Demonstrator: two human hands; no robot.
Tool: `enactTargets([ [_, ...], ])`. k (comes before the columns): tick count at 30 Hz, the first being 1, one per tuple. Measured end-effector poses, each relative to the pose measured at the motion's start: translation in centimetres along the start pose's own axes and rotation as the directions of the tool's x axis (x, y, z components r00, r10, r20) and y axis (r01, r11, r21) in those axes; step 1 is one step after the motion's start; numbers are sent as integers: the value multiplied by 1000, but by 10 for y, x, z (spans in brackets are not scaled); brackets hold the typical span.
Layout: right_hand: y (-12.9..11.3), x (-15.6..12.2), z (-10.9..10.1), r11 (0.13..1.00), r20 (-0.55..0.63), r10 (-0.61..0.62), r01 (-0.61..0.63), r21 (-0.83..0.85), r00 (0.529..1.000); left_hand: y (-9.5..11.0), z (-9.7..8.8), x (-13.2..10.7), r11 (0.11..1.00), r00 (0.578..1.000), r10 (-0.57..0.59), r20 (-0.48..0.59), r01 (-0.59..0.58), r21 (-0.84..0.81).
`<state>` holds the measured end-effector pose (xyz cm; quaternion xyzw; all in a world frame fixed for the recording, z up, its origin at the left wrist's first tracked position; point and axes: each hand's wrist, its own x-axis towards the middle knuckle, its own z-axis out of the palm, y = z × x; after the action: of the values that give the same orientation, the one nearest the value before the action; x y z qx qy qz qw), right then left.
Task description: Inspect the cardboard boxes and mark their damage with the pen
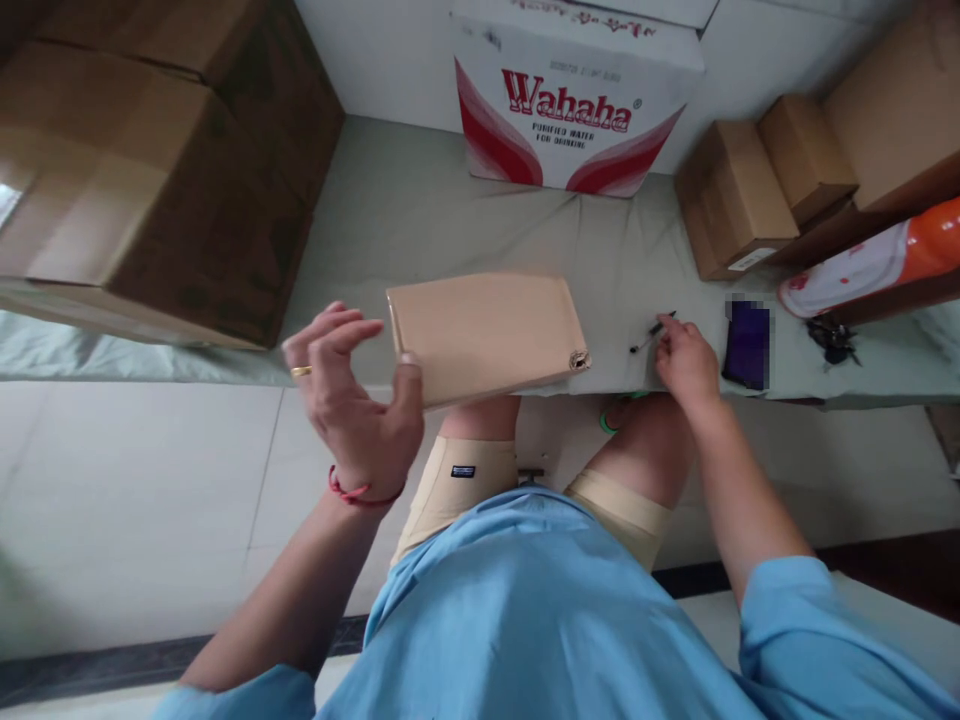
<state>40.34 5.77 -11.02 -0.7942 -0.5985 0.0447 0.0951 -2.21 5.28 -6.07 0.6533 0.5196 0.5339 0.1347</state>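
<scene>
A flat tan cardboard box (491, 335) lies at the front edge of the cloth-covered surface, its front right corner showing a rough rolled end. My left hand (360, 390) is at the box's left side. Its thumb rests against the front left corner, while the other fingers are spread apart and bent above the edge. To the right of the box, my right hand (686, 360) has its fingers curled at a black pen (651, 333). The fingertips are on the pen's upper end, and its other end points left toward the box.
A purple pouch-like object (748, 345), partly blurred out, lies right of my right hand, with keys (832, 340) beyond it. Large cartons (97, 180) stand at left, a Wahaha water carton (574, 110) at the back. Small brown boxes (739, 200) and an orange-white cylinder (870, 265) are at right.
</scene>
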Motion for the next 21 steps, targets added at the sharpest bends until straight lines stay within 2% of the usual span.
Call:
enactTargets([
  [2,1,10,-1,990,89,-18,30,-136,996,21,7,8,985,985,172,29,-172,2],
  [4,-3,17,-3,974,146,-28,60,-219,989,35,21,14,965,956,264,127,-262,-35],
  [6,-7,20,-5,958,178,-16,66,-280,984,38,37,17,946,915,325,240,-313,-87],
  [9,-12,19,-10,947,204,6,60,-316,979,33,59,17,912,813,400,422,-400,-92],
  [11,-14,12,-14,979,146,3,27,-202,989,30,67,16,881,737,416,533,-472,-36],
  [12,-15,7,-15,998,87,11,-5,-67,996,29,68,16,866,707,414,573,-499,-10],
  [13,-16,2,-17,988,25,41,-44,145,999,29,69,16,857,687,412,599,-516,1],
  [14,-18,-4,-19,915,-16,89,-75,397,996,29,69,15,854,674,412,614,-521,-1],
  [15,-22,-10,-20,776,-26,138,-91,625,990,29,68,15,855,668,411,621,-518,-9],
  [16,-26,-15,-21,615,-11,170,-97,783,985,29,67,15,860,668,408,622,-510,-16],
  [18,-38,-24,-24,330,55,162,-107,938,985,29,66,14,871,675,399,621,-491,-25],
  [21,-64,-34,-26,21,141,59,-142,990,988,28,66,13,871,679,389,622,-492,-7],
])
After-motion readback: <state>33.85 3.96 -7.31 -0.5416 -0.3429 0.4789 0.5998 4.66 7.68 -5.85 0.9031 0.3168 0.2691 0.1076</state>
